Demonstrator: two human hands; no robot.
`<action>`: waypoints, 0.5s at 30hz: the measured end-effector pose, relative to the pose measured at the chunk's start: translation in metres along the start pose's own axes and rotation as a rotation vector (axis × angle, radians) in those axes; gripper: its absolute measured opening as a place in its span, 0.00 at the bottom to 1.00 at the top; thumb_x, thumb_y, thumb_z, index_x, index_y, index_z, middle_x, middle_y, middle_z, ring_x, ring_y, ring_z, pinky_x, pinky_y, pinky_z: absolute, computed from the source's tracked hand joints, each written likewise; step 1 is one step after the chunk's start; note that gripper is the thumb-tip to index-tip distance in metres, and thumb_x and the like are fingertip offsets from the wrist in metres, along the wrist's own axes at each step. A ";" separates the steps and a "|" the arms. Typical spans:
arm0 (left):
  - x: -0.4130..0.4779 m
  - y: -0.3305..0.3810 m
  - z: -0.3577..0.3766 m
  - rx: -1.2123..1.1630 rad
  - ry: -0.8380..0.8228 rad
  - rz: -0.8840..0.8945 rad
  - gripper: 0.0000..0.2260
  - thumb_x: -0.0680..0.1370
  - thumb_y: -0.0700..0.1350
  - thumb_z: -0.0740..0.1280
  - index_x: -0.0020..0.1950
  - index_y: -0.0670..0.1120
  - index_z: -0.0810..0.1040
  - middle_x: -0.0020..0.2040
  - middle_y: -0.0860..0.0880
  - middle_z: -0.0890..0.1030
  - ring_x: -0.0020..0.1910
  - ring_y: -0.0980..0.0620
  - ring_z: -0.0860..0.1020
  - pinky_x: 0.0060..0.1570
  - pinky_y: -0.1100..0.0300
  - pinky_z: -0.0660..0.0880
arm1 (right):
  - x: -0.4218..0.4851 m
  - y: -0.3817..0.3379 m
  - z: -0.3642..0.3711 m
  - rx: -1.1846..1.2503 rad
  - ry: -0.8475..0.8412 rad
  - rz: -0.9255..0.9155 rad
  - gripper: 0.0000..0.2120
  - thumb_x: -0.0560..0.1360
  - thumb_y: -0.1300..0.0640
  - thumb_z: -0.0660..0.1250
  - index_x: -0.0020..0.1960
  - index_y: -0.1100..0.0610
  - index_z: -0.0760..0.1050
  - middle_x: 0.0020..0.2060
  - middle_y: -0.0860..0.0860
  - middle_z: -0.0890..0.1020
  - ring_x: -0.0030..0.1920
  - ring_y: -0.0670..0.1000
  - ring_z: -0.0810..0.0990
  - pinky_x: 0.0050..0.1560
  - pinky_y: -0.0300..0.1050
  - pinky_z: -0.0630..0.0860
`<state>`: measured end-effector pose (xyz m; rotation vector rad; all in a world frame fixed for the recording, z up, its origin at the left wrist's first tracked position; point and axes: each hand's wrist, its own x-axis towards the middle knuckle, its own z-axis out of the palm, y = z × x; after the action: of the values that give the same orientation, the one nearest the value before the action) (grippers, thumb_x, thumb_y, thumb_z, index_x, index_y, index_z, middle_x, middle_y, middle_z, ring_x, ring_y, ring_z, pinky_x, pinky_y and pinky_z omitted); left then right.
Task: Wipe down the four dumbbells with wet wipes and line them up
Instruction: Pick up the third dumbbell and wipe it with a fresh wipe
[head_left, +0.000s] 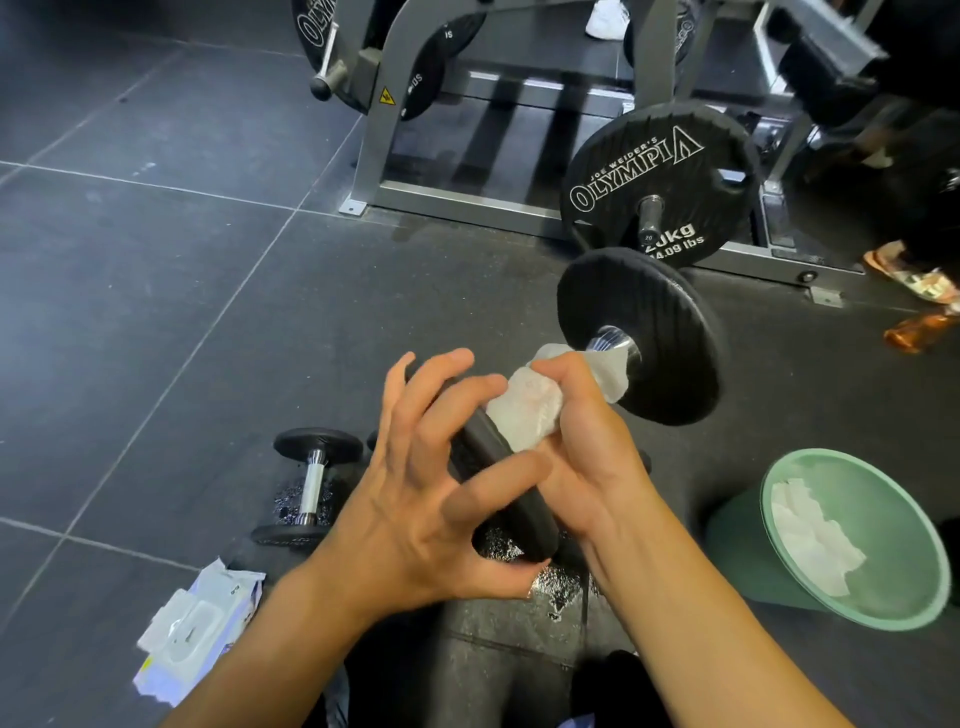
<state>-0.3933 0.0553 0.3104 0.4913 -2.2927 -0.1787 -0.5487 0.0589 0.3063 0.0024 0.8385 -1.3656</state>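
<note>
I hold a black dumbbell (654, 338) with a chrome handle up in the air, tilted with its far head to the upper right. My left hand (415, 499) grips the near head, fingers spread and bent over it, thumb underneath. My right hand (587, 447) grips a white wet wipe (524, 410) wrapped round the handle, close to the far head. A second, smaller dumbbell (311, 483) lies on the dark floor to the left of my hands, on a wet patch. Other dumbbells are hidden behind my hands.
A pack of wet wipes (197, 629) lies open at the lower left. A green bin (883, 478) holding used wipes stands at the right. A grey machine frame with a 20 kg weight plate (649, 171) is behind. Someone's feet (914, 280) are at the right edge.
</note>
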 end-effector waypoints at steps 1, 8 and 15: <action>0.000 0.002 0.000 -0.032 0.008 -0.032 0.37 0.64 0.61 0.82 0.64 0.49 0.69 0.70 0.40 0.65 0.72 0.31 0.69 0.69 0.34 0.70 | -0.001 -0.001 0.000 -0.008 -0.015 -0.011 0.31 0.60 0.55 0.78 0.59 0.56 0.69 0.52 0.58 0.71 0.51 0.60 0.74 0.50 0.53 0.74; 0.024 0.012 -0.014 -1.459 0.101 -1.139 0.27 0.63 0.57 0.76 0.61 0.56 0.78 0.48 0.57 0.86 0.47 0.56 0.85 0.45 0.51 0.83 | -0.012 -0.009 0.007 0.033 -0.093 -0.021 0.12 0.67 0.58 0.70 0.43 0.58 0.67 0.36 0.57 0.70 0.38 0.58 0.75 0.44 0.50 0.76; 0.021 0.010 -0.009 -1.922 -0.034 -1.474 0.42 0.66 0.73 0.69 0.67 0.43 0.77 0.69 0.38 0.79 0.63 0.34 0.81 0.55 0.24 0.76 | -0.027 -0.014 0.014 0.144 -0.184 -0.056 0.10 0.64 0.59 0.68 0.40 0.54 0.66 0.33 0.50 0.60 0.36 0.50 0.68 0.56 0.47 0.69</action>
<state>-0.4030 0.0568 0.3332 0.8091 -0.4402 -2.5207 -0.5521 0.0724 0.3370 -0.0351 0.5891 -1.4525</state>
